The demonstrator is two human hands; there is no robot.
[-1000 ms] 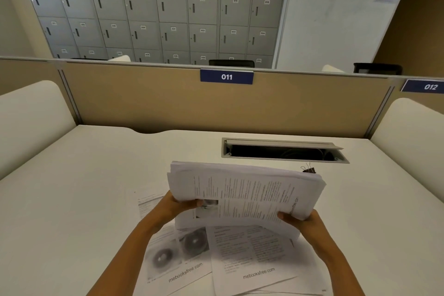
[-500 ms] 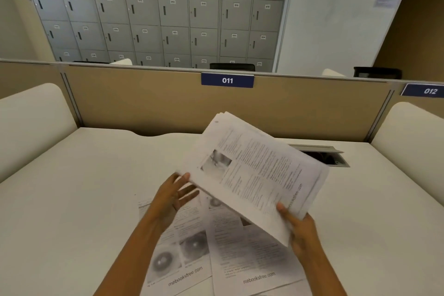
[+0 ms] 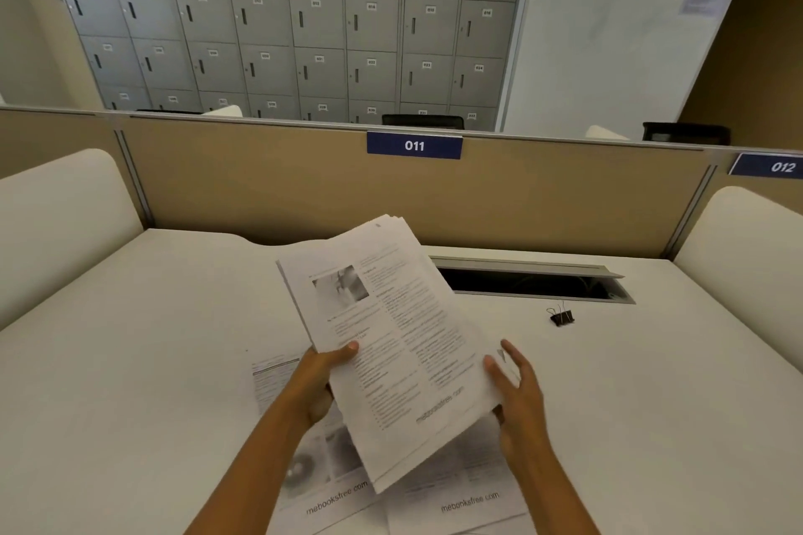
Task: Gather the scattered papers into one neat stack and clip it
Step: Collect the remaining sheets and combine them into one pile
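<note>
A thick stack of printed papers (image 3: 391,343) is held tilted above the white desk (image 3: 130,361), its long side running away from me. My left hand (image 3: 319,387) grips the stack's left edge, thumb on top. My right hand (image 3: 517,395) lies along the right edge with fingers nearly straight, touching the paper's side. Loose printed sheets (image 3: 469,495) lie flat on the desk under the stack and my forearms. A black binder clip (image 3: 562,316) sits on the desk to the right, apart from both hands.
A cable slot with a raised metal lid (image 3: 534,282) opens in the desk behind the stack. A tan partition (image 3: 260,187) labelled 011 closes the back. White side dividers (image 3: 56,213) flank the desk.
The stack has turned from lying crosswise to pointing away from me. My left hand has taken hold of its left edge again. My right hand has loosened and shifted to the right edge.
</note>
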